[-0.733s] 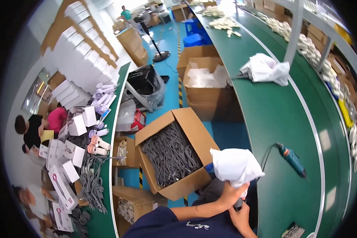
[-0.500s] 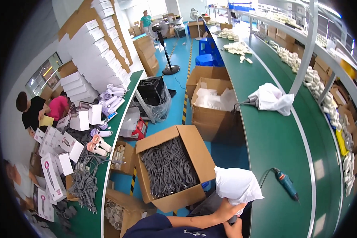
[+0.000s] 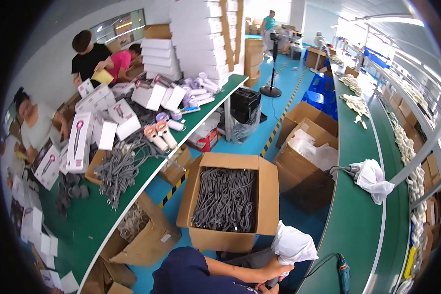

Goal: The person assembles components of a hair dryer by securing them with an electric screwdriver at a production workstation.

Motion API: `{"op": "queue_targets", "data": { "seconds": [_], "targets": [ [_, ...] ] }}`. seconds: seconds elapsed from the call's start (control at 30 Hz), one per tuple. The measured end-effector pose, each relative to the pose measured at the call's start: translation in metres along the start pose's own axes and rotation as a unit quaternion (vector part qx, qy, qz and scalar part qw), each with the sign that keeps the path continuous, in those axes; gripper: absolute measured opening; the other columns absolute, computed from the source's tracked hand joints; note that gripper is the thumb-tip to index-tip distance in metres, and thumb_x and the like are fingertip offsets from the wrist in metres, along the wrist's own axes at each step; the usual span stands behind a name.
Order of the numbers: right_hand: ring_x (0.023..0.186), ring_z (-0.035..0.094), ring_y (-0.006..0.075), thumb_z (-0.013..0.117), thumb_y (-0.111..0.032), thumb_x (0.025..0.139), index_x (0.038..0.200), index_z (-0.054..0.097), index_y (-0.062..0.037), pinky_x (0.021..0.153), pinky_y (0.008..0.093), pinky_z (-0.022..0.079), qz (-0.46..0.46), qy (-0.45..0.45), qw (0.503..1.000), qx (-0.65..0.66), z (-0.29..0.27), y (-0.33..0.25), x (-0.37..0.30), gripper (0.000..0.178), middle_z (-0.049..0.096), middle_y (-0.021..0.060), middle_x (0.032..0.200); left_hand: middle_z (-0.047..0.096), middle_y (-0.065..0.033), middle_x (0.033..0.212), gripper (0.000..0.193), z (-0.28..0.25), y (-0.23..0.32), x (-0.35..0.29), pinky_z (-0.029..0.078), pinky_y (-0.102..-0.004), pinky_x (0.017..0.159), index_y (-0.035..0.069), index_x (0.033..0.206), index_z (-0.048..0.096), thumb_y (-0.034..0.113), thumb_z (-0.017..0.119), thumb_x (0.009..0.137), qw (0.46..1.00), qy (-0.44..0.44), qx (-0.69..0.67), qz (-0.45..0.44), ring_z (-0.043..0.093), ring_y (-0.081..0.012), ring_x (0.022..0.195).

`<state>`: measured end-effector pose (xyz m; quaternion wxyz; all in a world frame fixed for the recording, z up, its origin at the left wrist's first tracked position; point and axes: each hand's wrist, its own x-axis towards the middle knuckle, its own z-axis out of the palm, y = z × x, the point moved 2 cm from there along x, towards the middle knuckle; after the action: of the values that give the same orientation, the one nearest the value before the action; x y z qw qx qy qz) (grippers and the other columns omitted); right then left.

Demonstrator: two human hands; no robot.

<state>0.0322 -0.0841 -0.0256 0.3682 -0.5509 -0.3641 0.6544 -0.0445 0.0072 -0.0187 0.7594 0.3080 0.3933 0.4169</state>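
Low in front of me is an upright thing with a white bag (image 3: 294,243) over its top and a grey handle (image 3: 272,281) below. Its shape resembles a hair dryer, but the bag hides its head. Wrapped round it just under the bag is my left hand (image 3: 278,269), its forearm crossing from the left. Below, my right hand (image 3: 268,289) is closed at the lower end of the handle, partly cut off by the picture's bottom edge. Just beyond the hands, an open carton (image 3: 267,196) holds many bundled grey power cords (image 3: 225,198).
On the right green bench (image 3: 348,215) lie a teal electric screwdriver (image 3: 344,274) and another white-bagged thing (image 3: 370,179). The left bench (image 3: 147,196) bears printed boxes (image 3: 81,142), hair dryers (image 3: 161,134) and loose cords (image 3: 117,171). Two co-workers (image 3: 85,59) (image 3: 34,117) are beyond it.
My view has turned left, so the benches and cartons appear shifted to the right. Both hands keep their grip on the bagged thing, which sits slightly lower in the picture.
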Motion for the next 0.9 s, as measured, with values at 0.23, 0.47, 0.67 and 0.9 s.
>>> {"op": "queue_targets", "data": {
  "seconds": [0.23, 0.47, 0.67, 0.9],
  "targets": [
    [0.056, 0.051, 0.0159, 0.056, -0.004, 0.076, 0.075, 0.056, -0.0037, 0.054, 0.0292, 0.042, -0.022, -0.053, 0.998, -0.025, 0.029, -0.032, 0.034, 0.001, 0.054, 0.0032, 0.064, 0.053, -0.0045, 0.053, 0.013, -0.006, -0.005, 0.002, 0.038, -0.0289, 0.037, 0.005, 0.074, 0.053, 0.012, 0.061, 0.082, 1.0, -0.017, -0.022, -0.014, 0.051, -0.0137, 0.039],
    [0.056, 0.053, 0.0166, 0.058, -0.002, 0.075, 0.075, 0.055, -0.0014, 0.054, 0.0291, 0.042, -0.018, -0.113, 0.993, -0.01, -0.02, 0.026, 0.041, 0.003, 0.056, 0.0067, 0.065, 0.053, -0.0071, 0.054, 0.011, -0.011, -0.009, 0.005, 0.039, -0.0291, 0.035, 0.003, 0.073, 0.053, 0.008, 0.061, 0.078, 0.994, -0.069, -0.079, -0.044, 0.05, -0.0156, 0.038],
    [0.055, 0.054, 0.0171, 0.06, 0.0, 0.074, 0.075, 0.054, 0.0006, 0.053, 0.0291, 0.043, 0.006, -0.212, 0.977, -0.021, -0.036, 0.059, 0.046, 0.006, 0.057, 0.0096, 0.066, 0.051, -0.0077, 0.051, 0.012, -0.018, 0.002, -0.013, 0.039, -0.0307, 0.035, 0.002, 0.069, 0.052, 0.006, 0.061, 0.075, 0.992, -0.035, -0.119, 0.039, 0.051, -0.017, 0.038],
    [0.057, 0.051, 0.015, 0.053, 0.006, 0.074, 0.079, 0.05, -0.0024, 0.054, 0.0259, 0.04, 0.052, -0.311, 0.947, -0.055, -0.021, 0.059, 0.045, 0.011, 0.053, 0.0083, 0.068, 0.051, -0.0079, 0.051, 0.014, -0.04, -0.004, -0.04, 0.04, -0.0314, 0.037, 0.002, 0.067, 0.051, 0.006, 0.061, 0.076, 0.982, 0.011, -0.165, 0.094, 0.051, -0.017, 0.038]
  ]
}}
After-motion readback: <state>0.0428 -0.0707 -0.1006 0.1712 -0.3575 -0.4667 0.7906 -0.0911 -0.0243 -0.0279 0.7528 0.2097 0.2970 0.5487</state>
